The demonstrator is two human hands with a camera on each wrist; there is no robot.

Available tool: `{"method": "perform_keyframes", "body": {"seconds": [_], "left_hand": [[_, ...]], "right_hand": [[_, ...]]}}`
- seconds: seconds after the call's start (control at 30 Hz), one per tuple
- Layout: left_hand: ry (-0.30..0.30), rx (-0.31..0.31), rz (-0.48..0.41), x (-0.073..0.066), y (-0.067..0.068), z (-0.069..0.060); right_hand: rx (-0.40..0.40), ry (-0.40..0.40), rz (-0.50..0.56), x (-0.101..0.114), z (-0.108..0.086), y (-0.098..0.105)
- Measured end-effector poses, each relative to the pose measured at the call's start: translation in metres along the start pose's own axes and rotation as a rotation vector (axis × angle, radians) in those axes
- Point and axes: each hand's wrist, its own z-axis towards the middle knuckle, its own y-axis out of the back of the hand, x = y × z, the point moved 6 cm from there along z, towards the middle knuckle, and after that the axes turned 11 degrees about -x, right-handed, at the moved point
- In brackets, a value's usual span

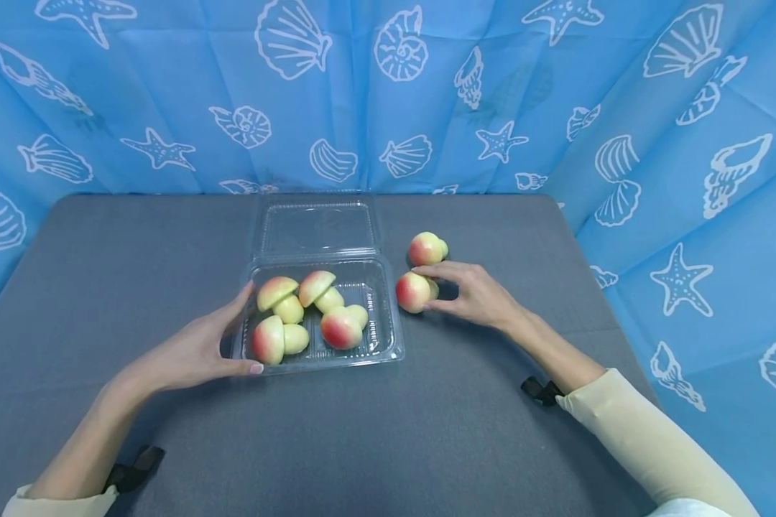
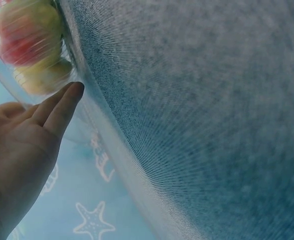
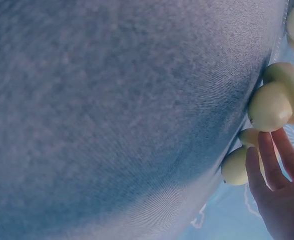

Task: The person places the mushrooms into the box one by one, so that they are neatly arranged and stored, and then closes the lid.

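A clear plastic clamshell container (image 1: 388, 337) lies with its lid (image 1: 317, 230) folded back. Several toy mushrooms (image 1: 341, 328) with red-and-yellow caps and pale stems lie inside it. My left hand (image 1: 194, 352) spans the container's left side, thumb by the front edge and straight fingers along the side; the left wrist view shows the fingertips against the clear wall. Right of the container, my right hand (image 1: 475, 294) pinches a toy mushroom (image 1: 412, 292) between thumb and fingers at table level. Just behind it rests another toy mushroom (image 1: 425, 248), below the fingers (image 3: 271, 162) in the right wrist view.
A grey cloth (image 1: 375, 438) covers the table. Behind it and along the right side hangs a blue curtain (image 1: 427, 108) printed with white shells and starfish. The open lid reaches close to the table's back edge.
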Motion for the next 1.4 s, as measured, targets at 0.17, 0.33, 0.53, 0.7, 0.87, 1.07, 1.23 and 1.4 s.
{"method": "perform_keyframes", "body": {"seconds": [0.17, 0.33, 0.53, 0.7, 0.87, 1.07, 1.23, 1.4], "left_hand": [[-0.001, 0.0, -0.002, -0.001, 0.001, 0.001], [-0.003, -0.003, 0.007, -0.001, 0.002, 0.001], [0.0, 0.003, 0.001, -0.001, 0.001, 0.001], [0.003, 0.001, 0.009, 0.0, 0.0, 0.001], [0.002, 0.0, 0.015, 0.0, 0.0, 0.0], [0.009, 0.001, 0.012, 0.0, 0.001, -0.001], [0.006, 0.0, 0.003, 0.0, 0.001, -0.001], [-0.004, -0.003, -0.001, 0.0, 0.001, -0.001]], "right_hand": [[0.013, 0.005, -0.001, -0.002, 0.001, -0.002], [0.053, -0.001, 0.045, -0.006, 0.0, -0.004], [0.11, -0.042, 0.087, -0.011, -0.002, -0.01], [0.123, -0.032, 0.085, -0.011, -0.001, -0.013], [0.124, -0.026, 0.093, -0.011, 0.001, -0.014], [0.123, -0.049, 0.146, -0.014, 0.001, -0.016], [0.113, -0.113, 0.19, -0.016, -0.002, -0.014], [0.074, -0.168, 0.233, -0.019, -0.004, -0.01]]}}
